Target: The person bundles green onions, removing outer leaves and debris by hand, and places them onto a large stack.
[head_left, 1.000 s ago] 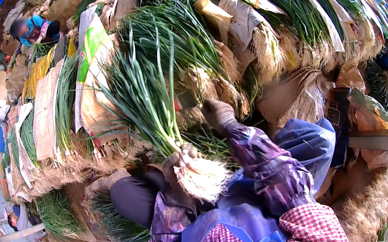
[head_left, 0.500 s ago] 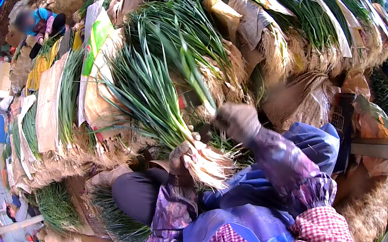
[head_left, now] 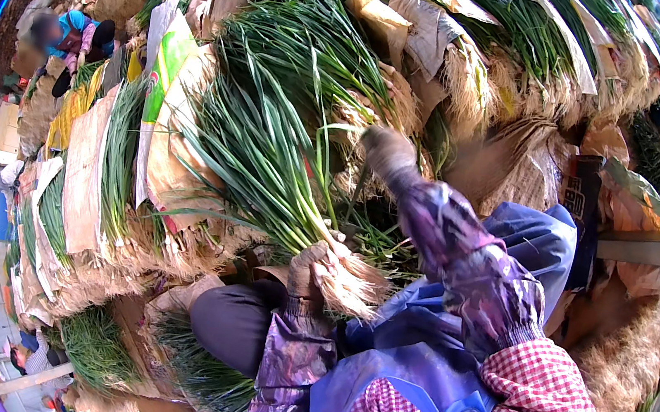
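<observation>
Left hand (head_left: 307,268), gloved and dirty, is clamped around the neck of a bunch of green onions (head_left: 270,156), right where the green stalks meet the pale roots (head_left: 353,280). That bunch sits just above the person's lap, its roots fanning out to the right of the fist and its long leaves sweeping up and away to the upper left. Right hand (head_left: 387,151) is up higher, blurred, in among the leaves near the top of the bunch; whether it is gripping a leaf or hanging loose, I cannot tell. Its purple patterned sleeve (head_left: 464,265) runs down to a red checked cuff (head_left: 538,400), with a blue apron (head_left: 409,366) across the lap. All around lie more bundles of green onions (head_left: 116,153), stacked with their straw-coloured roots outward and sheets of brown cardboard (head_left: 84,174) between them. Far off at the upper left, another person (head_left: 64,38) in a blue top sits among the piles.
</observation>
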Tool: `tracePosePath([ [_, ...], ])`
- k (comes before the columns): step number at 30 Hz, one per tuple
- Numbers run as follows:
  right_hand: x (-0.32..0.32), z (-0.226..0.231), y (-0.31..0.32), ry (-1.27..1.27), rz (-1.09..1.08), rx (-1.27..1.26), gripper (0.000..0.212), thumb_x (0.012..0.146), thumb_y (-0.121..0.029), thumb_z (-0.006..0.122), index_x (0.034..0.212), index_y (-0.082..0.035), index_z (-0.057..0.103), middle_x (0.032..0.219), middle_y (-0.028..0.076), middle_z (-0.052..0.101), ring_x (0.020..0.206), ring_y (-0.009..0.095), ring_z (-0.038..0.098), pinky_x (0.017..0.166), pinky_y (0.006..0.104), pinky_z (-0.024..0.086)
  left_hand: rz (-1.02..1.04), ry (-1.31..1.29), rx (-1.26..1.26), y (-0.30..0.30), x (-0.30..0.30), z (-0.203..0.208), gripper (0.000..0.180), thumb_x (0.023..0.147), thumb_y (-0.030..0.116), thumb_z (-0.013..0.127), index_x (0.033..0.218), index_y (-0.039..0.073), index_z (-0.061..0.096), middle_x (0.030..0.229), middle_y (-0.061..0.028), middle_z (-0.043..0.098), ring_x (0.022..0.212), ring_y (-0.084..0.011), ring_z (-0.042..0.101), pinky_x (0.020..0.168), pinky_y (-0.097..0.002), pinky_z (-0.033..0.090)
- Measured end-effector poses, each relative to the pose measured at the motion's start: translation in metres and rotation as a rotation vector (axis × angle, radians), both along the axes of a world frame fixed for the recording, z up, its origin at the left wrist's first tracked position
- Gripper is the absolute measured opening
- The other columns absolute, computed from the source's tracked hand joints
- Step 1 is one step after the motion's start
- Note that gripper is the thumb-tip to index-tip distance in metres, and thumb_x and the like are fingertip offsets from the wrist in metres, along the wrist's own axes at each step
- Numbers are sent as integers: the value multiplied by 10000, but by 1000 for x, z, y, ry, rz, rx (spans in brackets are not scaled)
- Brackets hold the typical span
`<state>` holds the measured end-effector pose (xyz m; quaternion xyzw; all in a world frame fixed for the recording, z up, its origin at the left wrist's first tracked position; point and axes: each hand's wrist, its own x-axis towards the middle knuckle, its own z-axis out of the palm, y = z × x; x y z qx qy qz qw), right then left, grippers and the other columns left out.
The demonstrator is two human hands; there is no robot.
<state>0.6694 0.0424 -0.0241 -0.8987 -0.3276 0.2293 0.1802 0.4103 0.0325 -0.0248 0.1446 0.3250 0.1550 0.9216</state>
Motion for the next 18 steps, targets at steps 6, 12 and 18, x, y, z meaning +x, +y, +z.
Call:
tracePosePath([
  [6,134,-21,-18,478,-731,1034,124,854,-151,620,809,-37,640,600,34,590,417,101,476,339,238,359,-4,-87,-40,-6,2,3,275,767,78,562,1018,-29,529,772,-105,585,676,-212,569,661,-347,494],
  [12,47,5,-54,165,811,-667,317,828,-410,598,996,-149,662,882,57,676,738,186,660,678,327,531,174,-356,-32,-9,1,-13,352,747,62,571,1083,-11,495,883,-111,536,834,-245,518,701,-360,479],
  [18,-19,-8,-83,927,448,247,464,819,-395,665,1171,-100,598,943,90,649,841,131,601,723,295,493,199,-650,-153,-13,14,19,477,803,101,605,1238,38,418,1000,-91,532,919,-279,521,839,-442,468],
])
